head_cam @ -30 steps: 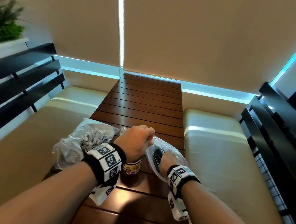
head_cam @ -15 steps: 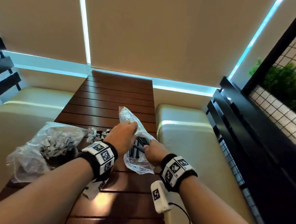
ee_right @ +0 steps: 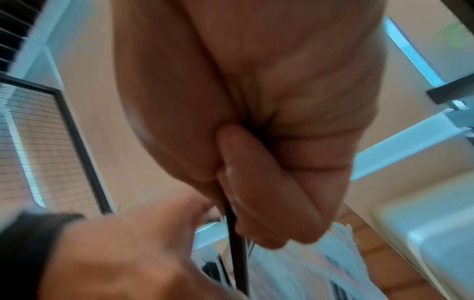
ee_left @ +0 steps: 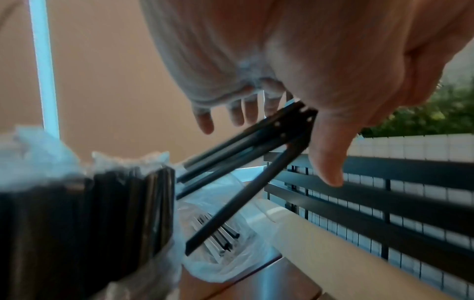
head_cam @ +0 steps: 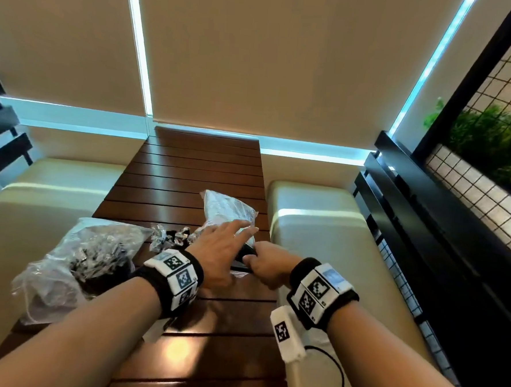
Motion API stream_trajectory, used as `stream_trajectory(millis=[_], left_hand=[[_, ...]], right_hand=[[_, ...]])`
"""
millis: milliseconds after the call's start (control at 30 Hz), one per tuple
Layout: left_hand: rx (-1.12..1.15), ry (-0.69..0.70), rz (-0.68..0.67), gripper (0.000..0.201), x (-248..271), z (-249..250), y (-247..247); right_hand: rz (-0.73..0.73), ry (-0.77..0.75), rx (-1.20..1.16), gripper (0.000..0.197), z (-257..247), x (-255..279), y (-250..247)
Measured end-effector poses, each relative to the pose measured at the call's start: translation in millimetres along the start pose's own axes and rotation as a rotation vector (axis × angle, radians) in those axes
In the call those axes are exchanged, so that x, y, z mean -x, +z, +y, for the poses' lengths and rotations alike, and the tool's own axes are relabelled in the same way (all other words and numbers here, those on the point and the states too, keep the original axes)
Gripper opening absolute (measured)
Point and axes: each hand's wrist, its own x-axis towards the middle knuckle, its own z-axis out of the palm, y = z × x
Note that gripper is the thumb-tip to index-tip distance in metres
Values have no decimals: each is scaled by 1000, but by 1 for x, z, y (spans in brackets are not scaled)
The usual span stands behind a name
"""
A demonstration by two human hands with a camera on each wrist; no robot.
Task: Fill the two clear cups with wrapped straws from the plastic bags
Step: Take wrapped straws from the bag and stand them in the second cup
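A clear plastic bag (head_cam: pixel 228 211) of black wrapped straws lies on the slatted wooden table (head_cam: pixel 198 172), near its right edge. My left hand (head_cam: pixel 234 234) hovers over the bag's mouth with fingers (ee_left: pixel 204 121) spread straight, holding nothing. Just to its right, my right hand (head_cam: pixel 259 262) is curled in a fist around a few black straws (ee_left: pixel 243 142), whose lower ends still point into the bag (ee_left: pixel 231 253). A clear cup (ee_left: pixel 89 213) packed with dark straws stands left of the bag; its crinkled wrapper tops (head_cam: pixel 171 236) show in the head view. No second cup is visible.
A second, fuller plastic bag (head_cam: pixel 88 258) of wrapped straws lies at the table's left edge. Cream bench cushions (head_cam: pixel 315 227) flank the table. A black slatted rail (head_cam: pixel 425 233) and a wire grid with plants stand to the right.
The view has swung right. My right hand has drawn a bunch of black straws partly out of the bag. My left hand has let go of the bag and spread its fingers.
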Motion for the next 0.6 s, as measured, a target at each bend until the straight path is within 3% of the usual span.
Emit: stream_trajectory(millis=[67, 233, 300, 400, 467, 533, 600], left_hand=[[152, -45, 8, 104, -5, -4, 9], [512, -27, 295, 36, -9, -7, 5], [613, -15, 413, 23, -6, -6, -3], [727, -111, 479, 17, -3, -5, -17], [881, -176, 495, 27, -1, -8, -27], [965, -231, 512, 40, 2, -13, -35], [989, -236, 520, 39, 6, -14, -42]], right_hand=[[-35, -59, 151, 27, -14, 9, -15], [50, -94, 323, 16, -38, 24, -45], [144, -121, 254, 27, -44, 26, -54], [271, -203, -89, 49, -55, 31, -69], [331, -275, -265, 58, -65, 33, -74], [526, -365, -348, 56, -71, 27, -73], [785, -489, -377, 49, -77, 20, -67]])
